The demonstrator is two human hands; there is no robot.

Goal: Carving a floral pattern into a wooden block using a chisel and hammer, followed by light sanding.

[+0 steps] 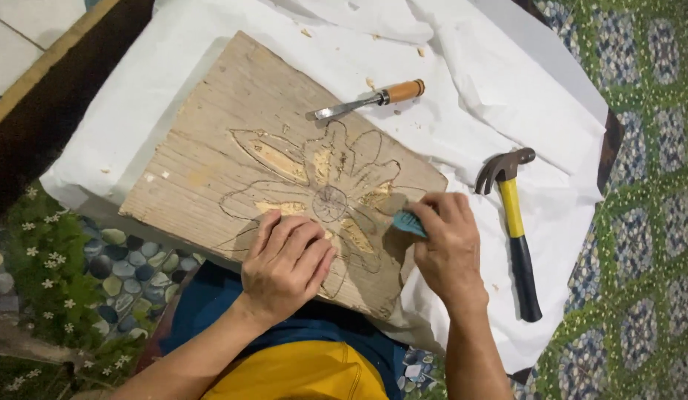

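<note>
A pale wooden board (211, 159) lies tilted on a white sheet, with a flower outline carved into it (333, 189). My left hand (285, 263) rests flat on the board's near edge, palm down, over the lower petals. My right hand (448, 241) pinches a small blue piece, likely sandpaper (408, 222), against the right side of the carving. A chisel with a wooden handle (370, 98) lies on the board's far edge, blade pointing left. A claw hammer with a yellow and black handle (516, 226) lies on the sheet to the right of my right hand.
The white sheet (507, 89) covers the work surface, scattered with wood chips. A green patterned mat (648, 222) spreads on the right. A pebble and flower patterned mat (55, 274) lies at the lower left, tiled floor (25, 30) at the top left.
</note>
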